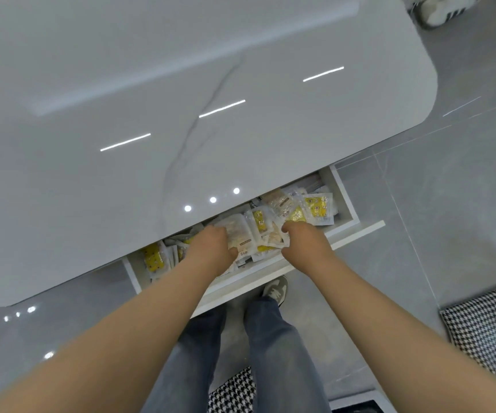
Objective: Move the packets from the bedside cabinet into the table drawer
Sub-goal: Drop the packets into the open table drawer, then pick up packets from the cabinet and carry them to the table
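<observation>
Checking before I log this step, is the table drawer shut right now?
No, the drawer stands pulled out from under the tabletop, with both hands, left and right, among the packets inside.

White tabletop point(151, 84), glossy, crossed by one thin grey vein. White drawer point(345, 198) below it, at five o'clock from the vein. Packets point(270, 228) inside: clear wrap over yellow and pale beige, one bright yellow with dark dots at two o'clock in the drawer point(317, 208), another yellow at nine o'clock point(153, 259). Grey floor tiles point(449, 204), faintly marbled. Blue-grey jeans point(273, 347) at six o'clock. Grey-and-white sneaker point(276, 289). Black-and-white houndstooth seat point(491, 326) at four o'clock.
</observation>
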{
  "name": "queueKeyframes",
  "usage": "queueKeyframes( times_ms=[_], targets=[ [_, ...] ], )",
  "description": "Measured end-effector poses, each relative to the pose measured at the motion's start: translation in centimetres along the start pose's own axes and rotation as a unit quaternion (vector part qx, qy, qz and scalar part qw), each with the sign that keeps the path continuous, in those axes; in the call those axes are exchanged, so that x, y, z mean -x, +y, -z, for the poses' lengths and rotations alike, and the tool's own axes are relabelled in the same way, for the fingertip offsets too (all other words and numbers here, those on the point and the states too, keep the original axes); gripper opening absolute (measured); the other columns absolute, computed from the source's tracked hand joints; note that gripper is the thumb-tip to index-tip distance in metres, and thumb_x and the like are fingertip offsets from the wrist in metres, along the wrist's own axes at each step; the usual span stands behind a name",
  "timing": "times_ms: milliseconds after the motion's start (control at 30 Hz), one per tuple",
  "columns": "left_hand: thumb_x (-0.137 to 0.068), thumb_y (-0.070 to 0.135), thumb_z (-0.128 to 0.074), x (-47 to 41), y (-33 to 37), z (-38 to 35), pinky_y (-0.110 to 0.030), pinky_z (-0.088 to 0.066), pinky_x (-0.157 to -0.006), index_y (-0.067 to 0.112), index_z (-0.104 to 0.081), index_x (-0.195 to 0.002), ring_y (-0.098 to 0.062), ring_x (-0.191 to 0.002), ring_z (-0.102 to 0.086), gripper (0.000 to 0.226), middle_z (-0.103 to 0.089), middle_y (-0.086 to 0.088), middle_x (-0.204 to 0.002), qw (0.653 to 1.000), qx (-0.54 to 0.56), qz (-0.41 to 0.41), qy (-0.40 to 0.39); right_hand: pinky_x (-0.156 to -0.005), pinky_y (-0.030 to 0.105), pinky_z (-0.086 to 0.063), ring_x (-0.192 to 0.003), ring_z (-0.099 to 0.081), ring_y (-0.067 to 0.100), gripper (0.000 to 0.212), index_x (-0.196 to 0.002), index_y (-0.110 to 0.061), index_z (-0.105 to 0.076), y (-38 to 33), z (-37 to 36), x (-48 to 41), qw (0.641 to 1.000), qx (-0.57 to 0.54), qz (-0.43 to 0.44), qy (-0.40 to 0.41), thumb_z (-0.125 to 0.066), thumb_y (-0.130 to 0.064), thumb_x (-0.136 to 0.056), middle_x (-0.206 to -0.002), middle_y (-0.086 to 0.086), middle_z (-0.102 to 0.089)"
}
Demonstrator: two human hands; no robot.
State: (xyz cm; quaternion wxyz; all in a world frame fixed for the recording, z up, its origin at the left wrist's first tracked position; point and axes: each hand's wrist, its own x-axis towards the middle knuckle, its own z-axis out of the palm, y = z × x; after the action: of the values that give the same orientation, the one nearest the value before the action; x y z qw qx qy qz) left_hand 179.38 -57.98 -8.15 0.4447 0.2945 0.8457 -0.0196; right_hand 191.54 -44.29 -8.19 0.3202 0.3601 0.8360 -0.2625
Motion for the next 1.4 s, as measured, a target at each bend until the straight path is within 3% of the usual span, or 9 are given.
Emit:
queueKeyframes(
  times_ms=[200, 300, 433, 567, 700, 867, 1100, 1400],
  targets=[
    [-0.092, 0.029, -0.052, 9.7, -1.0, 4.3, -0.027, -0.042, -0.075, 0.009, -0.052, -0.120, -0.023, -0.105, -0.056, 0.035, -0.054, -0.009, -0.122, 1.000, 0.022, 0.012, 0.014, -0.086, 0.033, -0.049, -0.108, -0.056, 0.025, 0.041, -0.127, -0.014, -0.051, -4.1, 4.5, 8.5, 0.999, 0.021, 0.040, -0.007, -0.054, -0.009, -0.087, -0.123, 0.007, -0.057],
    [-0.092, 0.029, -0.051, 14.5, -1.5, 6.1, -0.029, -0.044, -0.080, 0.010, -0.053, -0.118, -0.021, -0.105, -0.055, 0.033, -0.055, -0.008, -0.123, 0.999, 0.036, 0.022, 0.017, -0.088, 0.034, -0.051, -0.108, -0.057, 0.024, 0.039, -0.125, -0.013, -0.054, -6.3, 6.6, 12.5, 0.997, 0.028, 0.070, -0.008, -0.054, -0.008, -0.086, -0.123, 0.006, -0.058],
    [-0.092, 0.030, -0.051, 20.9, -2.6, 8.6, -0.026, -0.038, -0.078, 0.010, -0.050, -0.124, -0.025, -0.112, -0.053, 0.037, -0.052, -0.009, -0.127, 0.995, 0.067, 0.062, 0.041, -0.090, 0.031, -0.048, -0.113, -0.056, 0.022, 0.043, -0.129, -0.015, -0.053, -9.8, 9.1, 17.3, 0.989, 0.052, 0.137, -0.003, -0.054, -0.007, -0.087, -0.126, 0.004, -0.058],
    [-0.090, 0.030, -0.053, 27.1, -4.5, 10.1, -0.031, -0.045, -0.087, 0.011, -0.055, -0.117, -0.027, -0.111, -0.055, 0.033, -0.056, -0.010, -0.121, 0.984, 0.115, 0.115, 0.076, -0.090, 0.028, -0.044, -0.119, -0.053, 0.021, 0.046, -0.133, -0.019, -0.051, -13.8, 11.3, 21.2, 0.969, 0.103, 0.223, -0.002, -0.054, -0.012, -0.087, -0.131, 0.002, -0.056],
    [-0.091, 0.029, -0.052, 32.2, -7.1, 10.4, -0.031, -0.042, -0.090, 0.009, -0.051, -0.119, -0.027, -0.113, -0.052, 0.034, -0.052, -0.011, -0.124, 0.967, 0.157, 0.167, 0.114, -0.088, 0.032, -0.047, -0.113, -0.054, 0.022, 0.045, -0.130, -0.020, -0.054, -18.7, 12.3, 24.3, 0.940, 0.157, 0.304, 0.008, -0.054, -0.012, -0.085, -0.125, 0.003, -0.058],
    [-0.091, 0.029, -0.051, 37.4, -11.7, 9.6, -0.030, -0.041, -0.093, 0.011, -0.047, -0.127, -0.024, -0.117, -0.051, 0.040, -0.051, -0.009, -0.128, 0.940, 0.213, 0.218, 0.155, -0.086, 0.035, -0.049, -0.104, -0.056, 0.025, 0.039, -0.119, -0.018, -0.058, -25.8, 10.9, 27.0, 0.891, 0.242, 0.385, -0.013, -0.054, -0.010, -0.081, -0.115, 0.004, -0.061],
    [-0.091, 0.033, -0.052, 43.7, -20.2, 9.1, -0.029, -0.042, -0.097, 0.012, -0.047, -0.132, -0.022, -0.118, -0.052, 0.046, -0.051, -0.007, -0.129, 0.898, 0.275, 0.261, 0.224, -0.086, 0.033, -0.047, -0.104, -0.055, 0.024, 0.037, -0.118, -0.017, -0.058, -36.5, 7.1, 30.9, 0.848, 0.275, 0.454, -0.018, -0.053, -0.011, -0.083, -0.114, 0.004, -0.060],
    [-0.090, 0.033, -0.053, 52.7, -34.6, 9.9, -0.027, -0.044, -0.093, 0.016, -0.049, -0.129, -0.022, -0.114, -0.054, 0.043, -0.053, -0.005, -0.126, 0.878, 0.280, 0.274, 0.274, -0.094, 0.023, -0.040, -0.118, -0.051, 0.015, 0.045, -0.132, -0.026, -0.051, -49.6, 1.4, 37.4, 0.851, 0.221, 0.477, 0.004, -0.056, -0.022, -0.087, -0.127, -0.005, -0.056]
  ],
)
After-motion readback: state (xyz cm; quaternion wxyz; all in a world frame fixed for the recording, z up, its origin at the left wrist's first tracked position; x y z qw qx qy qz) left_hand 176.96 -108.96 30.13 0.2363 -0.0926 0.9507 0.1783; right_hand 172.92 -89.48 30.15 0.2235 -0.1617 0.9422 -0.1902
